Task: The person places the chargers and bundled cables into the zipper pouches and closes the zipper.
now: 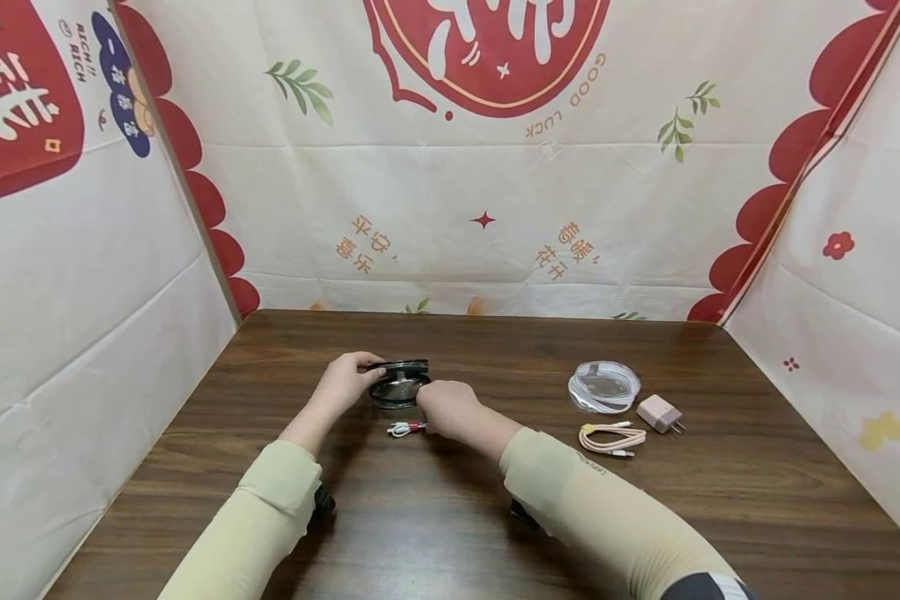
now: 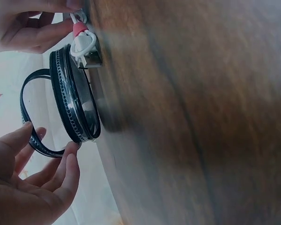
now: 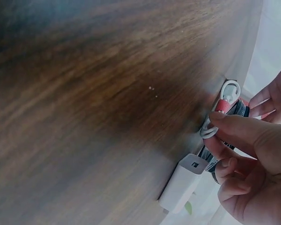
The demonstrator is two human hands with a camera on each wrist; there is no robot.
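Case (image 1: 397, 390), near the centre of the head frame, stands open, its lid (image 1: 401, 365) gripped by the left hand (image 1: 340, 385); the right hand (image 1: 450, 408) pinches the white cable (image 1: 403, 429) beside it. Opening looks done; the cable is not inside yet.

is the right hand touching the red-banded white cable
Touching: the right wrist view shows the right hand pinching the red-banded white cable between thumb and finger.
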